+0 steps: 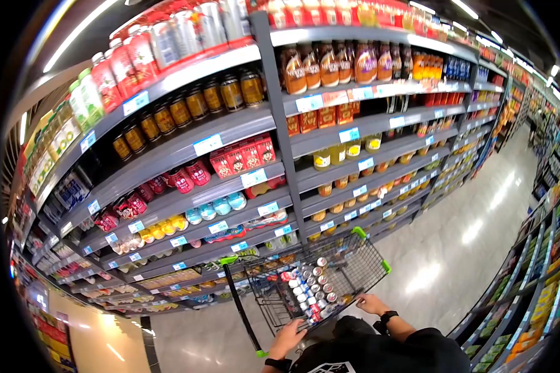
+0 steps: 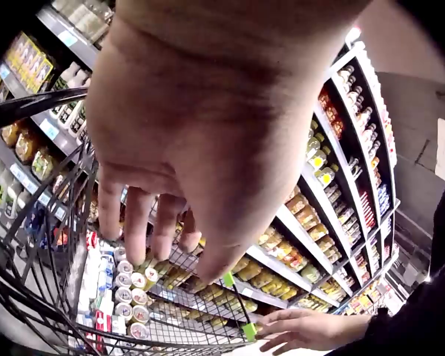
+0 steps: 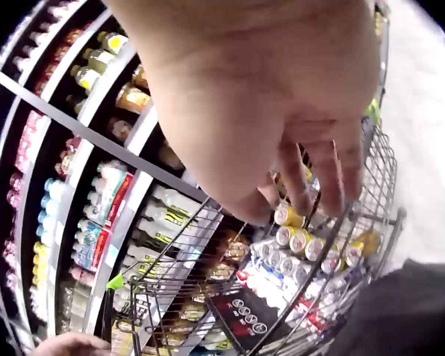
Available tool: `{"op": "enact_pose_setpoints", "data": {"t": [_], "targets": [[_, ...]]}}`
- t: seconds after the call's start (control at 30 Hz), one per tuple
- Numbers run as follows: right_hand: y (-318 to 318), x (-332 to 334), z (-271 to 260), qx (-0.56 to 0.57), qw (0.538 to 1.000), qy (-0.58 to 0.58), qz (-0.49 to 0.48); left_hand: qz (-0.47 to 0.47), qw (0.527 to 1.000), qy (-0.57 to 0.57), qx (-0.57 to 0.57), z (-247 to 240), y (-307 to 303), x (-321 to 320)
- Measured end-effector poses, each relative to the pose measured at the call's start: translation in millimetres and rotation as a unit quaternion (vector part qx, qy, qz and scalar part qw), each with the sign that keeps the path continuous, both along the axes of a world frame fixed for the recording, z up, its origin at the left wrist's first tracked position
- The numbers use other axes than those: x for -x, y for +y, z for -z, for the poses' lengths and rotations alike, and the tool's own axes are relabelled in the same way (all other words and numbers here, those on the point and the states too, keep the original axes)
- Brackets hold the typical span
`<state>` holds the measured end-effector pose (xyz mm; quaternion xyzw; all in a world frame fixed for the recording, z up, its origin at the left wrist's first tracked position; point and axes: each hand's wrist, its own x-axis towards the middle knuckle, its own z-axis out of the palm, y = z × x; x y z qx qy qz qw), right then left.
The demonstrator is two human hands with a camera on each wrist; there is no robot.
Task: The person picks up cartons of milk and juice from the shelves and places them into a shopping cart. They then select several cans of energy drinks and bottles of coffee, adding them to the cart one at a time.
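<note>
A wire shopping cart (image 1: 354, 258) with green corner pieces stands lengthwise along the shelves. Several drink cans (image 1: 320, 289) and white packs with blue and red marks (image 2: 96, 289) are grouped in its basket. My left hand (image 1: 287, 337) is at the near side of the cart, towards the handle end. Its fingers (image 2: 137, 219) hang loosely over the cans in the left wrist view, with nothing between them. Farther along the same side, my right hand (image 1: 372, 304) lies at the basket rim, fingers (image 3: 326, 174) loosely extended and holding nothing.
Tall grey shelves (image 1: 236, 130) full of bottles, cans and jars rise beyond the cart. The black handle bar (image 1: 239, 304) is at the cart's left end. A shiny floor (image 1: 454, 236) runs up the aisle, with another stocked shelf (image 1: 529, 304) on the right.
</note>
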<state>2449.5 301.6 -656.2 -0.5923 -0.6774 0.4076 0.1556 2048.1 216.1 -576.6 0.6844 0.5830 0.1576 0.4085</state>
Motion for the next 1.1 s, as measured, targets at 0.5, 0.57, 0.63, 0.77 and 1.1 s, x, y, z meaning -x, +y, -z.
{"op": "enact_pose_setpoints", "data": {"t": [0.5, 0.57, 0.63, 0.77, 1.1], "targets": [[299, 42, -482, -0.391, 0.858, 0.329, -0.045, -0.066, 0.904, -0.145, -0.397, -352, 220, -90], [321, 61, -543, -0.319, 0.826, 0.46, -0.06, -0.064, 0.875, -0.156, -0.454, -404, 261, -112], [361, 73, -583, -0.343, 0.808, 0.472, -0.08, -0.093, 0.89, -0.193, -0.403, -450, 302, -132], [407, 95, -637, -0.381, 0.814, 0.431, -0.082, -0.134, 0.829, -0.122, -0.529, -515, 380, -160], [467, 115, -655, -0.484, 0.842, 0.238, 0.018, -0.241, 0.855, -0.201, -0.412, -538, 495, -165]]}}
